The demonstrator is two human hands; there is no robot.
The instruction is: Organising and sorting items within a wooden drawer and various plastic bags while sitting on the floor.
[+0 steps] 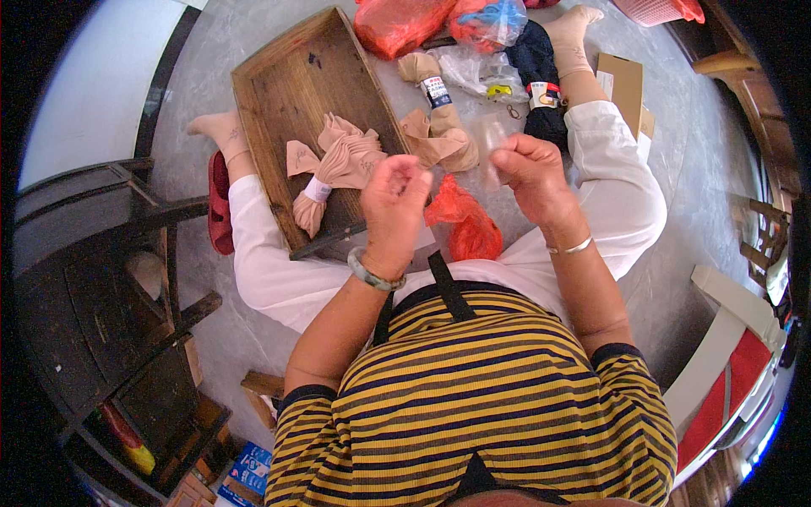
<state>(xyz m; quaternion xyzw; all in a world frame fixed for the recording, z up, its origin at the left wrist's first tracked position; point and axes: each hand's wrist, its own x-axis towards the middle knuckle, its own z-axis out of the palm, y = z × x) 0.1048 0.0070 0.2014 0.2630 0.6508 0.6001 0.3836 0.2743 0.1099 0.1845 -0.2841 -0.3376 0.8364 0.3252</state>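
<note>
My right hand pinches a small translucent plastic piece, blurred, above the floor. My left hand is raised over the right edge of a wooden drawer-like tray, its fingers curled; whether it holds anything cannot be seen. In the tray lies a bundle of pink-beige socks with a white paper band. Between my hands and lower, a crumpled red plastic bag rests by my lap. Beyond them lie banded tan stockings and a banded dark bundle.
Red plastic bags and a clear bag lie ahead, near a yellow object. Flattened cardboard is beside my right foot. Dark wooden furniture stands at left, a white-and-red object at lower right.
</note>
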